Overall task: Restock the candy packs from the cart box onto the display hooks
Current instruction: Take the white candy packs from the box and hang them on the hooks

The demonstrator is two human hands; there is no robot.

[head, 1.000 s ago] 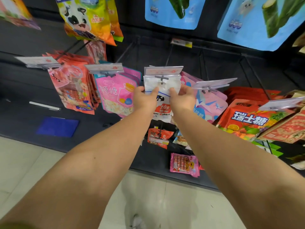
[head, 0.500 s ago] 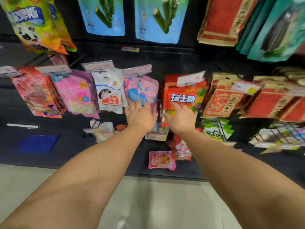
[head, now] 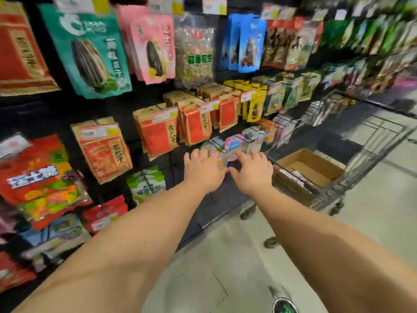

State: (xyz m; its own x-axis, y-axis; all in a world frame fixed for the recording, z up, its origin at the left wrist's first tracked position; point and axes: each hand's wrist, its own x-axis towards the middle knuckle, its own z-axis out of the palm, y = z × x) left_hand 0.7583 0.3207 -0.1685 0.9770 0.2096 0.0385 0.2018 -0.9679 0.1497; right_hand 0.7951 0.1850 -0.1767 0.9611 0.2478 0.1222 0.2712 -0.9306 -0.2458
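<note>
In the wire cart [head: 365, 168] to your right, the open cardboard box [head: 311, 170] sits in the basket, and a row of candy packs [head: 293, 176] stands on edge along its near-left wall; the rest of the box floor shows bare brown card. Your hands are not at the box. Both are stretched forward side by side, low in front of the shelving, just left of the cart. Your left hand [head: 204, 169] shows its back to you with the fingers straight and slightly spread, holding nothing. Your right hand [head: 253, 171] lies the same way, fingers extended and a little apart, thumb pointing toward the left hand, the two nearly touching. Beyond your fingertips hang small pastel packs [head: 234, 144], pink and pale blue, on low hooks; motion blur makes it impossible to tell whether your fingertips touch them.

Above those, rows of red and kraft-brown seed bags [head: 158, 134] hang on hooks with price tags clipped in front. Higher up are a large teal sunflower-seed bag [head: 90, 55], a pink bag [head: 153, 48] beside it, a clear peanut bag [head: 196, 53] and blue bags [head: 248, 41]. At far left hangs an orange-red fruit candy bag [head: 38, 175], with green-and-white packs [head: 146, 185] lower down near your left forearm. The cart stands on pale floor tiles [head: 225, 267], its wheels close to the shelf base.
</note>
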